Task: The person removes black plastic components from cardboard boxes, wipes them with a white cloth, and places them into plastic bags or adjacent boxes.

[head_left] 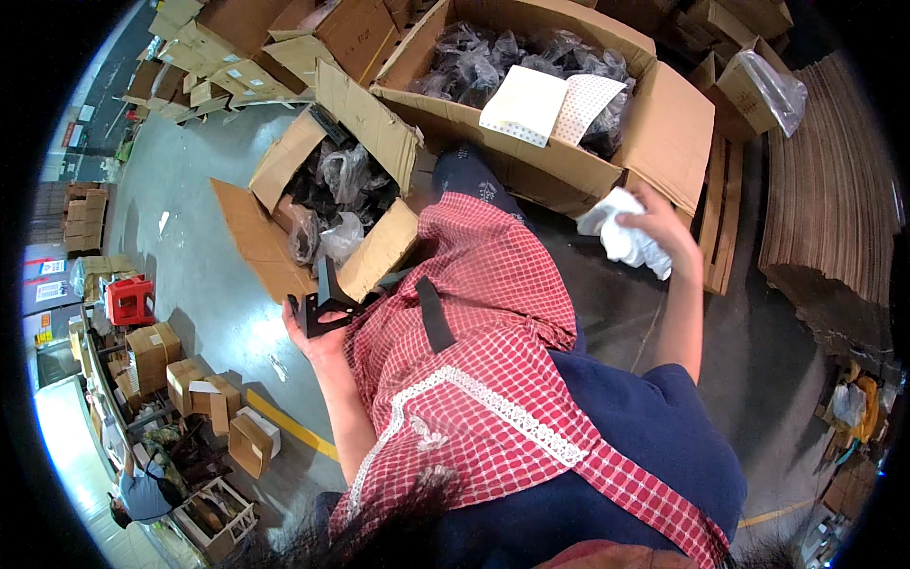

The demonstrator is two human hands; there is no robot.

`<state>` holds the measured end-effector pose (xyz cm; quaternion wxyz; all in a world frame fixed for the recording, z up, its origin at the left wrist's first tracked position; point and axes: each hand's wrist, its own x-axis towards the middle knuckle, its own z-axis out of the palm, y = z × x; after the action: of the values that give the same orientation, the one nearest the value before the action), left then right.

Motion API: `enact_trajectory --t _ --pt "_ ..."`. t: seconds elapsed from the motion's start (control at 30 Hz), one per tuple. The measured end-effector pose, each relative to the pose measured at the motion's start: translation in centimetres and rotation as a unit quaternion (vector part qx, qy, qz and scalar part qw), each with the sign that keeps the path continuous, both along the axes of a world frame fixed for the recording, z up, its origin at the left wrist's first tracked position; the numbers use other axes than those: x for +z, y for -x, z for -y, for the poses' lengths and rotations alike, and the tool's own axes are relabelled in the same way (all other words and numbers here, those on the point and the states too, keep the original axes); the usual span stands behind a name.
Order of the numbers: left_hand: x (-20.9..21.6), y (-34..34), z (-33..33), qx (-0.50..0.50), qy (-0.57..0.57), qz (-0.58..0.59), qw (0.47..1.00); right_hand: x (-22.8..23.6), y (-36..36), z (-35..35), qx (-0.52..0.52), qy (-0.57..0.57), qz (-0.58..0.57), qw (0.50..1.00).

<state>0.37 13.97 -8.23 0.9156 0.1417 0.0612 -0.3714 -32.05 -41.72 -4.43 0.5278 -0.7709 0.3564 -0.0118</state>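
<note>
My left hand (320, 343) grips a black metal bracket (325, 302) beside my knee, just below an open cardboard box (284, 161) filled with black parts in clear bags. My right hand (661, 228) is raised to the right and closed on a crumpled white cloth (626, 237), in front of a large open cardboard box (664, 104). A red checked apron (483, 370) covers my lap, and a second black bracket (434, 315) lies on it.
The large box holds several bagged black parts and two white dotted sheets (545, 104). A stack of flat cardboard (829, 209) stands at right. More boxes line the far left floor, with a red stool (129, 300) and another person (142, 493) at lower left.
</note>
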Motion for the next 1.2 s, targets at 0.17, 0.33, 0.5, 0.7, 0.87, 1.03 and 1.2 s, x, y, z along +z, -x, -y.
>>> enact_trajectory --t 0.17,0.33,0.5,0.7,0.87,1.03,1.2 --pt "4.5 1.4 5.0 0.109 -0.181 -0.042 0.977 9.1 -2.5 1.1 -0.16 0.015 0.227 0.961" --pt "4.5 0.4 5.5 0.139 -0.136 -0.07 0.978 5.2 -4.2 6.7 -0.115 0.428 0.068 0.894" --pt "6.6 0.8 6.3 0.208 -0.197 -0.112 0.952 4.0 -6.8 2.2 -0.067 0.567 -0.044 0.82" --pt "9.0 2.8 8.6 0.031 -0.126 -0.042 0.991 7.2 -14.8 -10.6 0.071 0.064 0.255 0.962" --pt "10.1 5.4 12.8 -0.038 -0.032 -0.056 0.997 8.0 -18.5 -18.9 0.359 -0.229 0.233 0.874" --pt "12.1 6.4 12.9 0.019 -0.013 -0.074 0.997 8.3 -19.0 -22.7 0.309 -0.392 0.219 0.839" --pt "8.9 6.1 11.2 -0.066 0.042 -0.035 0.996 6.7 -19.5 -24.2 0.181 -0.467 0.17 0.848"
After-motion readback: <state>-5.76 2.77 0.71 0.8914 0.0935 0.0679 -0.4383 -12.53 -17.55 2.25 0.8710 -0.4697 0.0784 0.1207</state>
